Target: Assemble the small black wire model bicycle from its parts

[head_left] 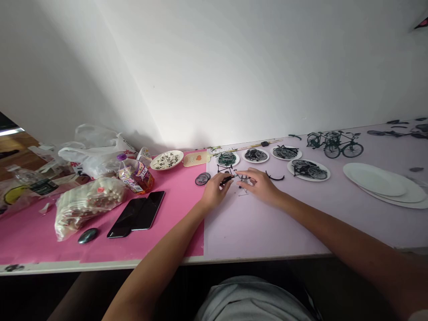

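Observation:
Near the middle of the table, my left hand [216, 189] is closed on a small black part [226, 180]. Close to its right, my right hand [256, 183] pinches at small grey and black pieces [243, 177] between thumb and forefinger; their exact shape is too small to tell. A black bicycle frame [224, 168] lies just beyond my left fingers. Left of that hand rests a black spoked wheel [202, 179]. Under and beside my right fingers are small thin pieces [243, 193]. A curved black part [275, 177] lies to the right of my right hand.
Plates of bicycle parts [256, 155] line the back, with built toy bicycles [343, 146] and white plates [377, 179] at right. Left are a bottle [135, 174], phones [137, 215], a dark mouse [88, 235], a filled bag [88, 203] and a dish of pieces [166, 160].

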Available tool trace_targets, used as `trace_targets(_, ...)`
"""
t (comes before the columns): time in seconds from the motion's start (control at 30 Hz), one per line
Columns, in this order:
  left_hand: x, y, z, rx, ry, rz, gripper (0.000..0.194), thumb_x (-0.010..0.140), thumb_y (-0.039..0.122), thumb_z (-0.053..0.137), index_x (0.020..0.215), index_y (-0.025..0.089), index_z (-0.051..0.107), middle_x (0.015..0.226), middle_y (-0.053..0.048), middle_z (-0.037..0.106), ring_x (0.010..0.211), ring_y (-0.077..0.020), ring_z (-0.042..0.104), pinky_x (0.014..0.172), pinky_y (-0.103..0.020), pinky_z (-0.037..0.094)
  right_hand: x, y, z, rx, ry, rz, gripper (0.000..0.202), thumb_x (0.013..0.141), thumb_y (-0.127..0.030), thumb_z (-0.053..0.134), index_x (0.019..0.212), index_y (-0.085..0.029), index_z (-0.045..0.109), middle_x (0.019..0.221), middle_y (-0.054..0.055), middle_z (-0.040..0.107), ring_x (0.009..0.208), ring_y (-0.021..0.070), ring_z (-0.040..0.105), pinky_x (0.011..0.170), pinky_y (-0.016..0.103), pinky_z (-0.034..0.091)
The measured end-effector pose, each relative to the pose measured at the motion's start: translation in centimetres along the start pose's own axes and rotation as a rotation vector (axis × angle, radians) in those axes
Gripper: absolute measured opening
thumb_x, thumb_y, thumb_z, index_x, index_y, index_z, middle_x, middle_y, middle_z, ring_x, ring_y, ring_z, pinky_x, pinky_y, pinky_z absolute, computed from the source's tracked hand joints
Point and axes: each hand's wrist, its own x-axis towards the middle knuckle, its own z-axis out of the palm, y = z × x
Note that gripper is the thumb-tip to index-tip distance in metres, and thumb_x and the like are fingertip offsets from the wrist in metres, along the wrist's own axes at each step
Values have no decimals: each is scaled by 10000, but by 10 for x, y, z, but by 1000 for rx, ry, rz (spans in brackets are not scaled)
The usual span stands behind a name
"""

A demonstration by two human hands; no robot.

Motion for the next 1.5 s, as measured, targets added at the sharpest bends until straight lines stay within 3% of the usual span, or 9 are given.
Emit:
trace_targets(0.13,0,-6,2,176,-11,98,253,1037,304,492,1186,225,680,1061,-88,683,871,-173,676,771,-293,542,0,4,2,5,-14,17,433,968,-497,609,1332,-280,697,850,24,574,619,156,453,625,305,447)
trace_targets(0.3,-1,-6,5,341,1,121,258,1036,340,506,1198,233,676,1210,-108,620,911,-182,684,729,-284,532,1,10,4,-22,-15,-4,417,971,-497,607,1287,-254,730,819,22,559,631,162,471,634,307,454)
trace_targets(0.53,-1,-2,3,289,-37,118,248,1048,273,475,1216,243,655,1180,-80,704,981,-179,708,777,-262,536,1,1,2,-37,5,-3,397,989,-504,568,1227,-247,753,819,36,589,632,166,479,638,312,461)
trace_targets(0.67,-1,-1,3,250,31,127,251,1049,285,479,1210,226,662,1150,-85,721,978,-183,713,777,-271,548,-1,-6,2,-12,38,0,402,984,-497,577,1275,-251,704,854,32,604,613,150,456,607,297,437)
trace_targets(0.87,-1,-1,0,202,152,205,238,1046,308,502,1190,221,670,1111,-84,736,957,-171,726,770,-259,569,-2,0,2,39,63,49,506,950,-542,622,1361,-248,619,752,-30,499,517,103,354,514,258,374)
trace_targets(1.13,-2,2,2,301,129,354,236,1048,287,500,1196,205,664,1113,-95,742,949,-175,738,745,-252,558,1,-3,-1,129,7,93,443,949,-599,592,1084,-190,694,880,73,707,678,187,610,599,296,497)
trace_targets(1.5,-2,7,3,404,34,268,361,1068,288,396,1361,199,587,1117,-115,746,926,-194,728,733,-270,535,0,-7,0,114,72,39,414,967,-572,573,1118,-203,685,714,11,604,590,157,534,553,276,448)
